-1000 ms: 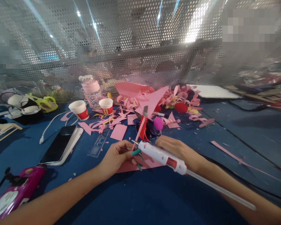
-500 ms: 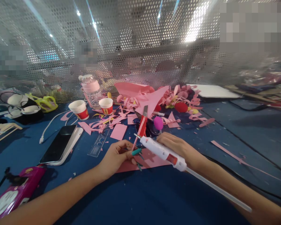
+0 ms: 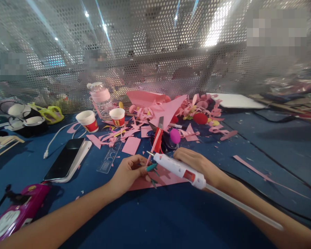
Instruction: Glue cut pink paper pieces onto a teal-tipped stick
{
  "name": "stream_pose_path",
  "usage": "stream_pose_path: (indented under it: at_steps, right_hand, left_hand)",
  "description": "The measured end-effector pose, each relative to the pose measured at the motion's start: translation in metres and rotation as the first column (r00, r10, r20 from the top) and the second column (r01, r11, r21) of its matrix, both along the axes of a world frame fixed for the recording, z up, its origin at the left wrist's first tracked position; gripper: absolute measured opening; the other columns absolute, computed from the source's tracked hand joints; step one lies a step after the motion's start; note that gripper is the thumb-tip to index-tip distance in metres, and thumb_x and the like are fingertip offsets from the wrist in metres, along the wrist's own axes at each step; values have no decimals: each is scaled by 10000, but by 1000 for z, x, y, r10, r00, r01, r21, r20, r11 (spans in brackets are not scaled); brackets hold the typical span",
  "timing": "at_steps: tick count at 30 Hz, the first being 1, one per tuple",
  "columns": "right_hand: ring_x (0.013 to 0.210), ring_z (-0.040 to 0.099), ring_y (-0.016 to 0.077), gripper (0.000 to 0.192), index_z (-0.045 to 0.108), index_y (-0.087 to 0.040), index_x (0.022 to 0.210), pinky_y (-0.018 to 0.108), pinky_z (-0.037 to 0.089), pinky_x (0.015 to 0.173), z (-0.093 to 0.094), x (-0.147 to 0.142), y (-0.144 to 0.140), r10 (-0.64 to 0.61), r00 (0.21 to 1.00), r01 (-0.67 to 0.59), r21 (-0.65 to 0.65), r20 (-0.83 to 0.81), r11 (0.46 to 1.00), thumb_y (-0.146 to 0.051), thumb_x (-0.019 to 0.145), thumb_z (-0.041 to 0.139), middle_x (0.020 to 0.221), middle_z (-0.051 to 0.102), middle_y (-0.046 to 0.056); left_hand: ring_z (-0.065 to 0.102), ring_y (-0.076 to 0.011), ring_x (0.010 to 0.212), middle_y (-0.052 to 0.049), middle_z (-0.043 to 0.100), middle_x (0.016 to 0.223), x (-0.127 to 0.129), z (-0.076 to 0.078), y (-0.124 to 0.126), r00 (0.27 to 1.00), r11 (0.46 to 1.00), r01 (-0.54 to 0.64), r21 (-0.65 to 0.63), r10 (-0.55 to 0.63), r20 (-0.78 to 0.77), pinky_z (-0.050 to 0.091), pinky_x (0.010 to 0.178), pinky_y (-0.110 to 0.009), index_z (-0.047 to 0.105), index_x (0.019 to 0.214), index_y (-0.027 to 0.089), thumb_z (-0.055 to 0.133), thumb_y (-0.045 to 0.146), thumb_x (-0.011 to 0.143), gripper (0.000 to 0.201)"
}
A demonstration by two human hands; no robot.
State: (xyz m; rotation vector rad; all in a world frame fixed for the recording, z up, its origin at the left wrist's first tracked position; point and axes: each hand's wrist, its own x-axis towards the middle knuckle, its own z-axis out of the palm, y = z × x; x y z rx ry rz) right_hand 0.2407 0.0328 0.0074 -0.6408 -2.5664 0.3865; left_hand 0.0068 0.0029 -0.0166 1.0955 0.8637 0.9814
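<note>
glue gun (image 3: pixel 180 169), white with a red mark on its side, sits low in the middle of the frame, gripped by the right hand (image 3: pixel 197 162) with its metal tip aimed up and to the left; a clear glue stick (image 3: pixel 243 207) trails from its back end toward the lower right corner. the left hand (image 3: pixel 128 173), just left of the nozzle, is closed in a pinch on a small teal piece (image 3: pixel 151 168) with a thin pink strip (image 3: pixel 148 159) rising beside it. whether the nozzle touches the teal piece cannot be told; they are very near. both hands hover over a pink paper sheet (image 3: pixel 166 180) lying flat on the blue table (image 3: pixel 155 221).

just above the hands lie red-handled scissors (image 3: pixel 158 140) and a magenta ball (image 3: pixel 175 136). a heap of pink paper scraps (image 3: pixel 171 110) fills the centre of the frame below the perforated metal screen (image 3: pixel 145 41). a clear ruler (image 3: pixel 110 158) lies left of the left hand, and a phone (image 3: pixel 66 159) further left. two red-and-white paper cups (image 3: pixel 88 121) stand in the middle left, with a pink-capped bottle (image 3: pixel 101 97) behind them. a purple device (image 3: pixel 15 214) sits in the lower left corner.
</note>
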Motion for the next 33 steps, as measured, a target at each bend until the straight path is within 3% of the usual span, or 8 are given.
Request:
stream_pose_path:
  at_steps: [5, 10, 14, 21, 24, 30, 33]
  right_hand:
    - [642, 436, 171, 113, 393, -192, 821, 301, 358, 550, -1, 5, 2, -109, 993, 110, 31, -36, 993, -294, 772, 389, 749, 472, 53]
    - [637, 405, 166, 151, 408, -187, 787, 311, 363, 562, 2, 0, -1, 24, 1000, -24, -16, 2, 1000, -321, 798, 339, 726, 467, 52]
    - [632, 391, 161, 171, 395, -189, 763, 308, 362, 561, 3, -2, -2, 29, 1000, -29, 21, 5, 999, -328, 821, 316, 711, 462, 47]
    - [642, 439, 169, 107, 416, -190, 806, 300, 370, 548, -1, 6, 3, -187, 979, 200, 191, -86, 961, -284, 815, 365, 738, 508, 59]
    - [651, 449, 171, 124, 428, -188, 818, 301, 377, 559, -1, 7, 4, -224, 968, 244, 212, -114, 946, -282, 835, 349, 760, 523, 71]
    - [651, 429, 181, 297, 429, -187, 790, 323, 369, 577, 2, 2, 2, -8, 1000, 8, 103, 5, 995, -389, 882, 230, 720, 499, 66]
    - [640, 418, 182, 354, 421, -187, 785, 330, 369, 571, 3, -2, 1, 17, 1000, -18, 95, 14, 995, -431, 887, 185, 707, 494, 65]
  left_hand:
    - [601, -88, 477, 15, 615, 599, 1, 0, 0, 1000, 1000, 13, 5, -13, 1, 497, 519, -208, 570, 718, 118, 700, 237, 648, 189]
    - [607, -83, 485, 3, 643, 677, 1, 0, 0, 1000, 1000, 15, 13, -15, 1, 500, 530, -210, 576, 715, 122, 696, 223, 652, 169]
    - [603, -86, 484, 11, 635, 640, 1, 0, 0, 1000, 1000, 10, 16, -10, 6, 505, 542, -223, 577, 711, 125, 698, 218, 649, 165]
    - [607, -99, 489, -3, 640, 646, 1, 1, -1, 1000, 1000, 12, 1, -12, 6, 509, 526, -231, 591, 723, 119, 708, 232, 636, 185]
    - [605, -94, 485, -5, 644, 646, 1, 2, -1, 1000, 1000, 17, 6, -17, 3, 504, 526, -222, 596, 730, 120, 702, 236, 645, 179]
    - [604, -86, 501, 1, 631, 588, -1, 0, -2, 998, 999, 17, 37, -15, -53, 474, 536, -188, 614, 778, 122, 653, 254, 705, 156]
    - [608, -87, 522, -9, 646, 622, -1, 0, -1, 997, 999, 18, 42, -15, -73, 471, 552, -190, 629, 828, 129, 643, 254, 716, 168]
